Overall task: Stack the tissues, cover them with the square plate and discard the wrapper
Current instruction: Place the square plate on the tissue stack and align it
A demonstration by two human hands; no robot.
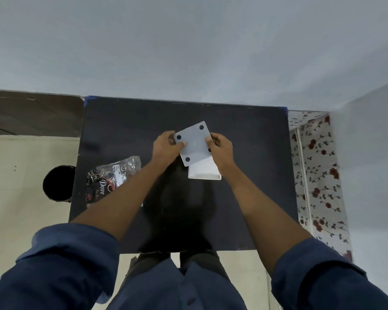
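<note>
A white square plate [194,144], underside up with a dark pad at each corner, is held above the black table [126,128]. My left hand [166,145] grips its left edge and my right hand [221,148] grips its right edge. The plate is turned at an angle and overlaps the far part of a neat white stack of tissues [205,171] lying on the table just in front of it. The crumpled clear and dark wrapper [112,177], printed with "Dove", lies on the table's left side, partly under my left forearm.
A round black bin [56,183] stands on the pale floor beside the table's left edge. A flower-patterned cloth [316,173] runs along the right side. A grey wall stands right behind the table.
</note>
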